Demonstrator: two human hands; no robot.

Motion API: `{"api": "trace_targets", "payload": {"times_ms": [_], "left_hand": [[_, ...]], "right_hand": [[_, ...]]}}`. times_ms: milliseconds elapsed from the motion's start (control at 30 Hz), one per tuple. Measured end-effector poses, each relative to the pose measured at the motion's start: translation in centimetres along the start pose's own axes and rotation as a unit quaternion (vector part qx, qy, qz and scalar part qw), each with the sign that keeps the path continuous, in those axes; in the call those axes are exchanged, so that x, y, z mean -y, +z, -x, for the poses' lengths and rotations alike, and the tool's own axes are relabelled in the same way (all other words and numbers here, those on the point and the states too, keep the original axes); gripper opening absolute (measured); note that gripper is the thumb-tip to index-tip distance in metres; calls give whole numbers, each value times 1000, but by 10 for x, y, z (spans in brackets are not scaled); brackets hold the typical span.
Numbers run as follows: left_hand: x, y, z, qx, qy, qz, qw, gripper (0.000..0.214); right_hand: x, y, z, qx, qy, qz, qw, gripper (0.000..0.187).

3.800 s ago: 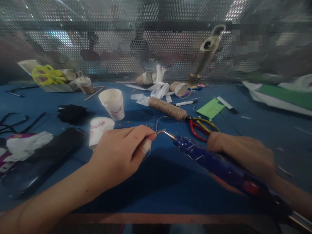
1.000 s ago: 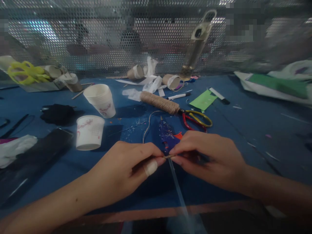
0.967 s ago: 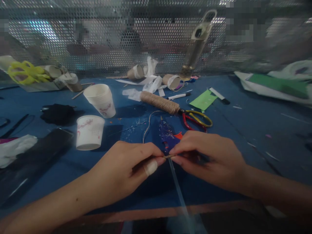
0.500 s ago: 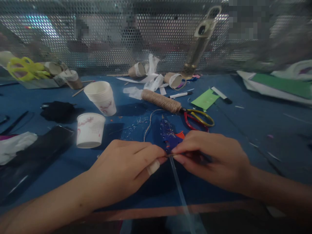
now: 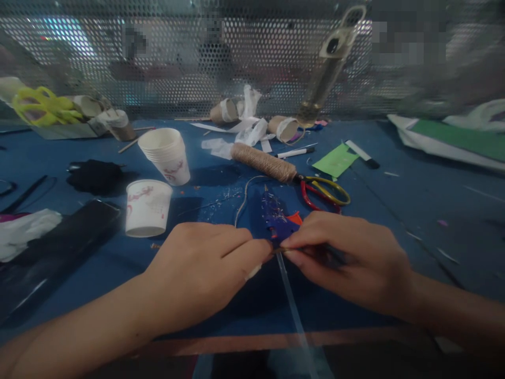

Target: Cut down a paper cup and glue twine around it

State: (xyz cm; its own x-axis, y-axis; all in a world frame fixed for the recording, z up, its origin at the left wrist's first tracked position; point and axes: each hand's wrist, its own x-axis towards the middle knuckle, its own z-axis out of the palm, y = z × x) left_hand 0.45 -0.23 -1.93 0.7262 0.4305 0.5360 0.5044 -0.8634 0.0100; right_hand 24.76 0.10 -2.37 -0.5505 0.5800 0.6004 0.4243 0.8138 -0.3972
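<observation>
My left hand (image 5: 213, 268) and my right hand (image 5: 351, 263) face each other near the table's front edge, fingertips pinched. Between them stretches a short length of brown twine (image 5: 278, 250), held at both sides. Just beyond lies a blue glue gun (image 5: 278, 223) with an orange trigger, its nozzle pointing away. A clear glue stick (image 5: 292, 300) runs from under the twine toward me, past the table edge. One strand of twine leads from behind my left hand to the twine spool (image 5: 263, 162). Scissors (image 5: 325, 192) with red and yellow handles lie against the spool.
Paper cups (image 5: 149, 208) stand at left, with a stacked set (image 5: 165, 155) behind. A black pouch (image 5: 59, 258) lies far left. Twine-wrapped cups (image 5: 284, 129), markers (image 5: 295, 152) and green paper (image 5: 336, 159) lie farther back. Perforated metal screen (image 5: 169, 63) closes off the rear.
My left fingers have rolled over slightly, so less of the thumb shows. Both hands still pinch the twine. The whole view has shifted a little.
</observation>
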Motion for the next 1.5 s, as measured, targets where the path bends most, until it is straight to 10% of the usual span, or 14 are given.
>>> {"api": "trace_targets", "payload": {"times_ms": [767, 1033, 1500], "left_hand": [[-2, 3, 2, -78, 27, -49, 995, 10], [-1, 5, 0, -23, -26, -2, 999, 30], [3, 1, 4, -70, 20, 3, 997, 10]], "right_hand": [[1, 1, 5, 16, 85, -91, 992, 8], [1, -1, 4, 0, 11, -4, 1000, 10], [3, 0, -1, 26, 115, -140, 983, 7]]}}
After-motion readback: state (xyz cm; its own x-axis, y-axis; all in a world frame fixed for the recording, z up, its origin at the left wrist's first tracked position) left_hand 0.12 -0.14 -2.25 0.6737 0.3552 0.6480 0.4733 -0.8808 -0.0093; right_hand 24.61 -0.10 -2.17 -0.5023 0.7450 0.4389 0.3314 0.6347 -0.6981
